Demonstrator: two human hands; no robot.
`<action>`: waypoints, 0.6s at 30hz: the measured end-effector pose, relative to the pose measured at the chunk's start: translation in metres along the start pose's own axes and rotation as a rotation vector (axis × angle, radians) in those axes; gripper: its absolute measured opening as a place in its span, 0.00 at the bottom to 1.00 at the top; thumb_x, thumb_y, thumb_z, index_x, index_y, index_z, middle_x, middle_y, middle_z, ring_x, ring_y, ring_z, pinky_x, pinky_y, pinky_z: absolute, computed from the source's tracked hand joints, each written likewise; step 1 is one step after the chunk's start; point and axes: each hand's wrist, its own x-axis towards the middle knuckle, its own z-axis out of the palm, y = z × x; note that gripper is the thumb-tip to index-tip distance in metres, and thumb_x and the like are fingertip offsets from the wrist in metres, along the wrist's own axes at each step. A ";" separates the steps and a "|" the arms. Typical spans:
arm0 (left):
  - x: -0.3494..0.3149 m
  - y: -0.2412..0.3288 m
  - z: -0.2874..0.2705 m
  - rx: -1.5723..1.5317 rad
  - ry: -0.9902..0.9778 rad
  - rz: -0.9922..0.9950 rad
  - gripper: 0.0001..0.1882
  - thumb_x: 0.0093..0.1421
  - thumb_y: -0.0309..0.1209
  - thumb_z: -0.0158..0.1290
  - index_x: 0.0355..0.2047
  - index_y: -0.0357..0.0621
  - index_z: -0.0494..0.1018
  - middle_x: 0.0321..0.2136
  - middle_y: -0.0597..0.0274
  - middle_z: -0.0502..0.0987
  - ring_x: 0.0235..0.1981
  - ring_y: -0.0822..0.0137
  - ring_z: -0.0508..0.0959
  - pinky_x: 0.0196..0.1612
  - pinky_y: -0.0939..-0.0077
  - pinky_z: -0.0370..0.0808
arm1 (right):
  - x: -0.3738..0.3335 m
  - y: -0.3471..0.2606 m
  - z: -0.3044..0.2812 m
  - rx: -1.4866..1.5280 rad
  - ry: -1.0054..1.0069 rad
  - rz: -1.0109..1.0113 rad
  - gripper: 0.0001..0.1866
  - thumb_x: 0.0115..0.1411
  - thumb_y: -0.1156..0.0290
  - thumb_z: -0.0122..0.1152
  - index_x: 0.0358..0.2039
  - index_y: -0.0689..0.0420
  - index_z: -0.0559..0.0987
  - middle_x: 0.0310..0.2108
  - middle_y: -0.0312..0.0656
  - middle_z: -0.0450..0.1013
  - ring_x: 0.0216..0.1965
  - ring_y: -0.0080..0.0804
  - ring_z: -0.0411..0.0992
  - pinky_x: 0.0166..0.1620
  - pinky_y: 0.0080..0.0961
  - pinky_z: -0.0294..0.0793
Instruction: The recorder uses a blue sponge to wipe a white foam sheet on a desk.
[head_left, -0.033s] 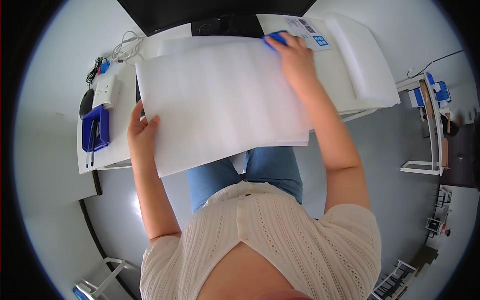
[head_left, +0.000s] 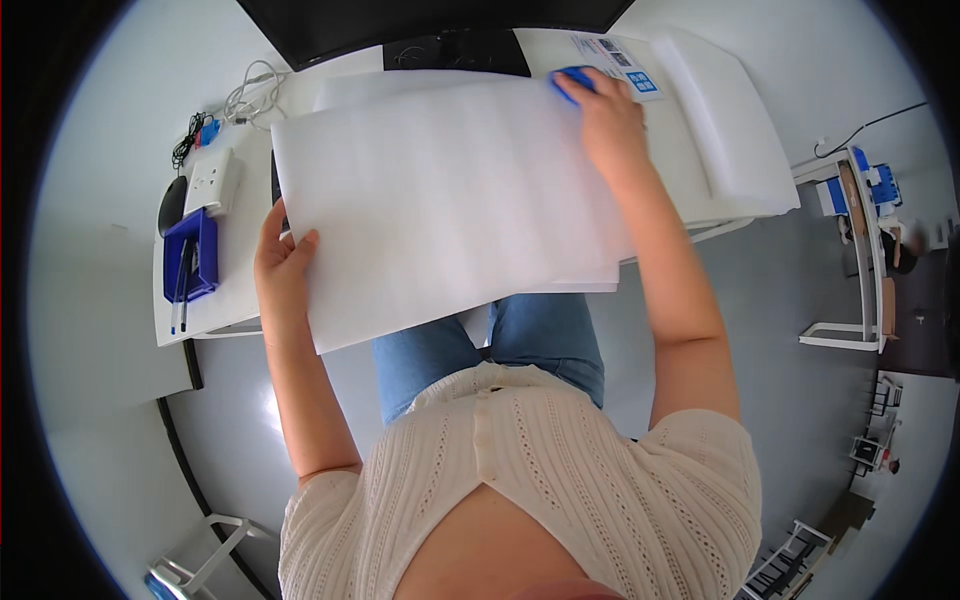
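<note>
A large white sheet, thin and soft like packing foam, spreads over the desk, its near edge hanging past the desk toward my lap. My left hand pinches its left edge, thumb on top and the other fingers mostly hidden beneath. At the sheet's far right corner, my right hand is closed over a small blue object. Its kind is mostly hidden by the fingers. Another white sheet shows from under the far edge.
Left on the desk are a blue bin with pens, a white power strip, a black mouse and cables. A monitor stands behind. At right lie a printed card and a white foam bundle.
My right hand has slid a little to the right with the blue object. The left hand and the sheet look unmoved.
</note>
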 end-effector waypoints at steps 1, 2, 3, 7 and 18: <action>0.002 -0.002 -0.001 -0.002 -0.001 -0.002 0.29 0.58 0.17 0.49 0.61 0.34 0.59 0.33 0.50 0.80 0.33 0.67 0.81 0.37 0.77 0.76 | -0.004 0.017 0.001 -0.067 -0.005 0.101 0.24 0.57 0.75 0.50 0.53 0.39 0.76 0.53 0.38 0.68 0.54 0.41 0.64 0.50 0.47 0.66; 0.005 -0.005 -0.002 0.010 -0.010 -0.003 0.29 0.58 0.18 0.50 0.61 0.35 0.59 0.34 0.49 0.80 0.33 0.67 0.81 0.37 0.77 0.76 | -0.006 0.025 -0.005 -0.074 -0.007 0.107 0.24 0.57 0.75 0.50 0.53 0.39 0.76 0.53 0.38 0.68 0.54 0.41 0.64 0.50 0.47 0.66; 0.006 -0.007 -0.004 0.028 -0.013 -0.005 0.30 0.58 0.18 0.50 0.62 0.36 0.58 0.35 0.49 0.80 0.33 0.67 0.80 0.37 0.76 0.76 | -0.006 0.026 -0.015 -0.172 -0.044 0.203 0.24 0.56 0.75 0.50 0.52 0.40 0.76 0.53 0.38 0.68 0.54 0.41 0.64 0.50 0.46 0.66; 0.001 -0.002 0.001 0.062 0.035 -0.017 0.29 0.57 0.17 0.50 0.61 0.36 0.60 0.34 0.50 0.80 0.33 0.67 0.81 0.37 0.77 0.76 | -0.011 -0.024 -0.059 -0.015 0.231 0.000 0.21 0.56 0.74 0.50 0.49 0.43 0.78 0.51 0.39 0.70 0.53 0.41 0.64 0.50 0.45 0.66; -0.004 0.008 0.008 -0.011 0.043 -0.047 0.30 0.57 0.17 0.51 0.61 0.36 0.60 0.33 0.52 0.79 0.33 0.67 0.81 0.37 0.76 0.77 | -0.063 -0.084 -0.050 0.246 -0.076 -0.262 0.24 0.55 0.78 0.49 0.50 0.42 0.78 0.57 0.33 0.66 0.57 0.34 0.63 0.54 0.38 0.65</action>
